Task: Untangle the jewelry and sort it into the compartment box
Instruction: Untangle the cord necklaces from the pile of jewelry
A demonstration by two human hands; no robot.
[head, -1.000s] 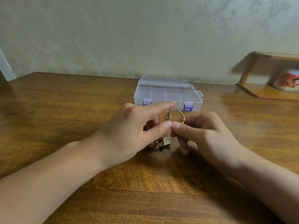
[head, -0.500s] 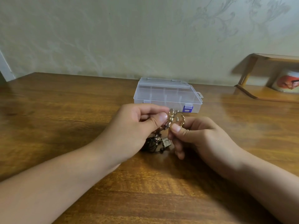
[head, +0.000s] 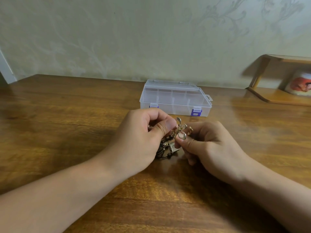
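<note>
A tangle of jewelry (head: pixel 165 147) hangs between my two hands just above the wooden table (head: pixel 67 115): dark cords and beads below, a small silver tag, and gold leaf-shaped pieces (head: pixel 180 128) on top. My left hand (head: pixel 143 137) pinches the tangle's left side between thumb and curled fingers. My right hand (head: pixel 207 145) pinches the gold piece from the right. Behind the hands lies the clear plastic compartment box (head: pixel 175 98) with purple latches, its lid closed; the compartments look empty through the plastic.
A wooden shelf (head: pixel 277 96) stands at the back right with a white mug (head: pixel 299 84) on it. A pale patterned wall runs along the table's far edge. Bare wood lies left of the hands and in front of them.
My left forefinger was stretched out a second ago; now it is curled and pinching. Both hands have lifted the tangle a little, and the gold pieces stand more upright between the fingertips.
</note>
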